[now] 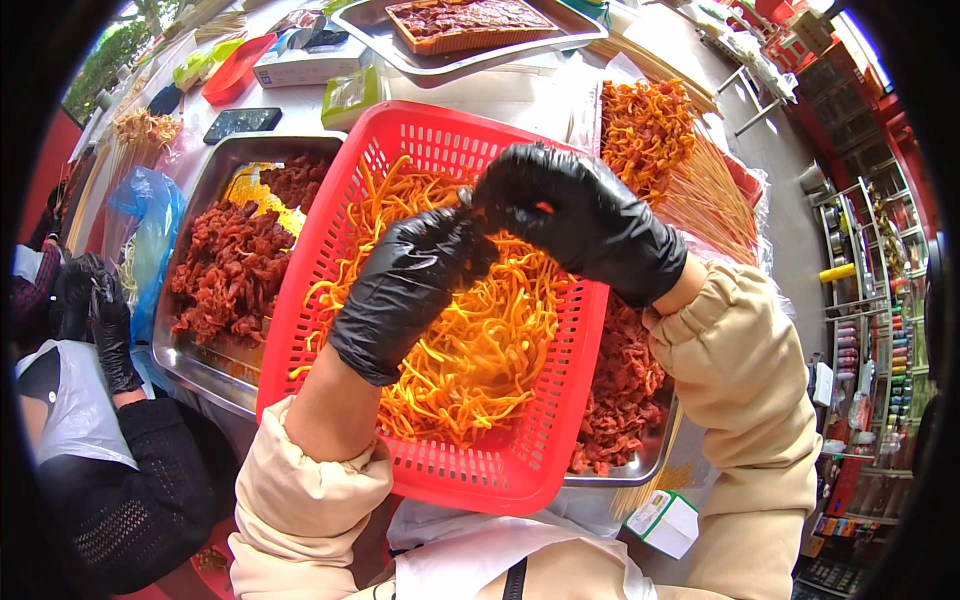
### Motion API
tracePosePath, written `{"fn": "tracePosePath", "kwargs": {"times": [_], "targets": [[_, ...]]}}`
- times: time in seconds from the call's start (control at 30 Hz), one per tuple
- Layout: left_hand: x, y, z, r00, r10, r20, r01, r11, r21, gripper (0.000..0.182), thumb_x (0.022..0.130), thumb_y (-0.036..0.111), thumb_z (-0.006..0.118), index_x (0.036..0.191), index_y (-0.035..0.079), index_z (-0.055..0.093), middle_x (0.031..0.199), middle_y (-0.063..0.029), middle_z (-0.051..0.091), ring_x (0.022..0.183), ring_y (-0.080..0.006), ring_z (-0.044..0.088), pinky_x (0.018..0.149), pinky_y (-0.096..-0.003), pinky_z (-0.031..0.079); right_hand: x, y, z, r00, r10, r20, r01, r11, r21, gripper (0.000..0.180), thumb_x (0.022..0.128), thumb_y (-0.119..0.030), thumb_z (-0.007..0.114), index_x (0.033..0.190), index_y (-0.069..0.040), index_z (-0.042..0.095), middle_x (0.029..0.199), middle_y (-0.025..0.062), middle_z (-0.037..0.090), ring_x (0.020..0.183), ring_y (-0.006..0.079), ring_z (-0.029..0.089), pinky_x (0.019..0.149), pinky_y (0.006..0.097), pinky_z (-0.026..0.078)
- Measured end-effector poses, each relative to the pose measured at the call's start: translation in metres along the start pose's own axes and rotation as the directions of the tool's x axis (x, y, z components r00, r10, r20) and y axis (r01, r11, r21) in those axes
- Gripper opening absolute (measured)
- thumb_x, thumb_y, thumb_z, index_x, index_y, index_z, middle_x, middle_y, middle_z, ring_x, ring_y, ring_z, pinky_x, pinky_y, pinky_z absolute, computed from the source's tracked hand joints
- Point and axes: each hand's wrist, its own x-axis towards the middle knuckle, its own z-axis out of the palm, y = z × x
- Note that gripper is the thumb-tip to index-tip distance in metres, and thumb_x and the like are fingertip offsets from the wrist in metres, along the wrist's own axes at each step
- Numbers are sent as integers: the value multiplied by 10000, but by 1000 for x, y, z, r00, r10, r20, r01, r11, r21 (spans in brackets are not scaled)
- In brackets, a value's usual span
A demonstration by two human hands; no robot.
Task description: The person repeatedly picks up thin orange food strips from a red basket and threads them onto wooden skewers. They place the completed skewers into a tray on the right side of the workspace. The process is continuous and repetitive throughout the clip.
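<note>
Both of my hands wear black gloves and meet above a red plastic basket (517,480). Inside the basket lies a heap of orange, noodle-like strips (465,360). My left hand (420,292) has its fingers curled, their tips close to the fingers of my right hand (570,210). My right hand is bent over from the upper right, with a small orange-red spot showing among its fingers. Whatever either hand pinches is hidden by the gloves. Filled skewers topped with orange strips (646,139) lie beyond my right hand, their bare sticks (712,199) pointing toward the lower right.
Metal trays of red meat strips (232,274) (619,397) flank and partly underlie the basket. A metal tray (360,37) holding a meat-filled box (480,30) stands behind. A phone (241,124) lies at left. Another person's gloved hand (109,322) works there. A small white-green box (664,525) is near me.
</note>
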Motion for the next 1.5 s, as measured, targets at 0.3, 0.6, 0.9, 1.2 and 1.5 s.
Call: {"fn": "tracePosePath", "kwargs": {"times": [0.3,0.6,0.9,1.2,1.5], "targets": [[2,1,-5,956,105,-275,-112,994,-10,163,868,112,512,952,1,598,761,-11,601,667,-67,520,610,-199,413,-23,46,6,897,372,240,-210,835,-509,179,743,-196,582,793,-24,584,733,184,580,715,343,569,627,406,459],[9,-11,-3,925,206,-321,-194,979,69,165,855,76,528,982,-8,593,831,-31,617,750,-82,545,694,-217,429,-14,25,-6,979,189,76,-145,909,-391,88,740,-129,565,737,-41,562,677,159,549,639,329,551,567,390,435],[1,-1,4,966,147,-212,-125,986,114,204,864,61,504,1035,-32,563,890,-53,624,803,-85,552,728,-217,430,-3,3,-8,975,220,-19,-221,965,-142,84,755,-109,589,756,-27,571,641,128,545,588,238,542,560,335,436],[2,-4,9,966,133,-221,-152,986,-74,204,854,69,538,1034,-21,562,918,-37,609,793,-76,538,723,-212,427,-2,0,-3,870,488,72,-469,774,426,152,763,-133,633,805,10,606,696,39,595,608,103,545,570,254,450],[3,-8,7,980,110,-166,-139,974,-179,244,834,51,564,1069,-11,555,926,-15,599,789,-69,537,706,-202,431,-1,-8,1,837,543,68,-465,639,613,140,746,-92,637,823,23,617,714,56,610,616,115,559,596,238,461]]}}
